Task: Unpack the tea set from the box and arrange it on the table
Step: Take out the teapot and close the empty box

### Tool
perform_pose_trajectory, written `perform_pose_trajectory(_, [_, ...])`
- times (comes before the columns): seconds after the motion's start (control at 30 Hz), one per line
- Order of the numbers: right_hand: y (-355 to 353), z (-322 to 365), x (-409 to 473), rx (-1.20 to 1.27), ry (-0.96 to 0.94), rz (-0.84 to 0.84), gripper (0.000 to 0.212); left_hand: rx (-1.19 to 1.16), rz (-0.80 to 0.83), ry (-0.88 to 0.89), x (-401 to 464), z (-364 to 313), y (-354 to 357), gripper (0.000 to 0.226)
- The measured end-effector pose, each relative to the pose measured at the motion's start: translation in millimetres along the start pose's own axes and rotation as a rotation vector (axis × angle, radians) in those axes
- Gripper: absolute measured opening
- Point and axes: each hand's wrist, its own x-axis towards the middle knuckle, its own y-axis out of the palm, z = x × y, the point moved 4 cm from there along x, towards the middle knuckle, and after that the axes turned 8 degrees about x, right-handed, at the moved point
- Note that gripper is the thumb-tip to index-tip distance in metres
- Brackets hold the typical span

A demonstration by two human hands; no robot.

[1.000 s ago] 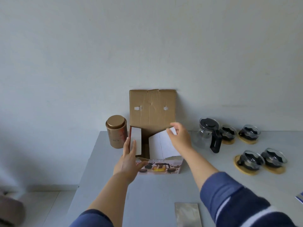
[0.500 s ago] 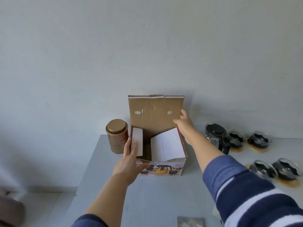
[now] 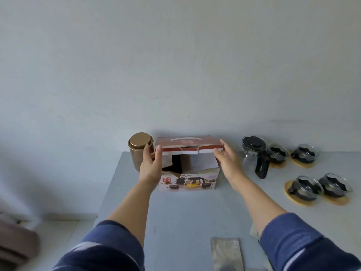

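Box (image 3: 188,179) was white with a red-and-white lid and printed tea set photos; tin (image 3: 139,150) was gold all over; teapot (image 3: 255,153) had black lid and handle; coasters (image 3: 301,165) tan; sleeves (image 3: 304,245) blue with white stripes; table (image 3: 185,216) pale grey.

foil pouch (image 3: 227,255): cut by bottom edge | box (image 3: 188,180) interior: dark, contents unreadable
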Motion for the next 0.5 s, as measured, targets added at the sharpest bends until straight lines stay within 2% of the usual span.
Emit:
perform_pose_trajectory(0.17, [-3, -19, -7, -0.165, -0.045, -0.074, 0.049, 0.163, 0.024, 0.041, 4, 14, 9, 0.056])
perform_pose_trajectory(0.5, [0, -45, -4, -0.276, -0.093, -0.101, 0.051, 0.230, 0.064, 0.041, 13, 33, 17, 0.055])
